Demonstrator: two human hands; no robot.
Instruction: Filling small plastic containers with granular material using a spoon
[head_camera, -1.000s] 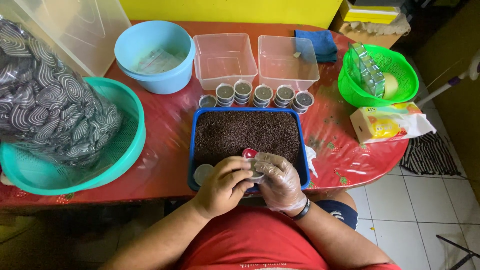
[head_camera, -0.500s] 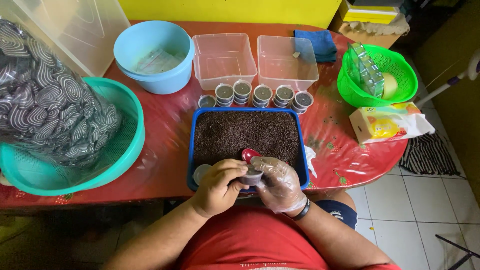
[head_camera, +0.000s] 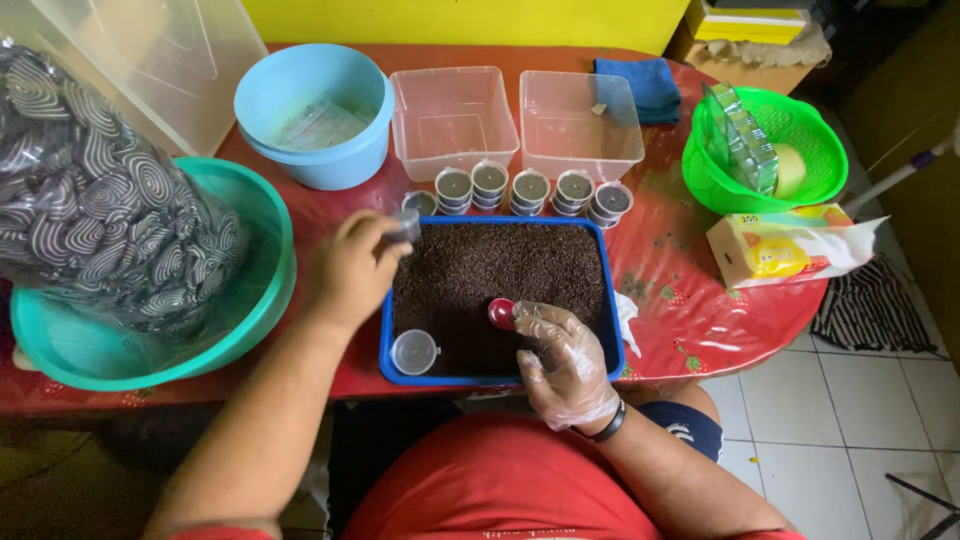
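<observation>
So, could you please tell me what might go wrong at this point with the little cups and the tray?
The left hand carries a small filled cup over the blue tray rim; a loose pinch could tip it and spill the contents onto the red tablecloth. Setting it down carelessly might knock the row of filled cups. The empty cup lying on the dark granules could get buried or bumped by the gloved right hand.
</observation>
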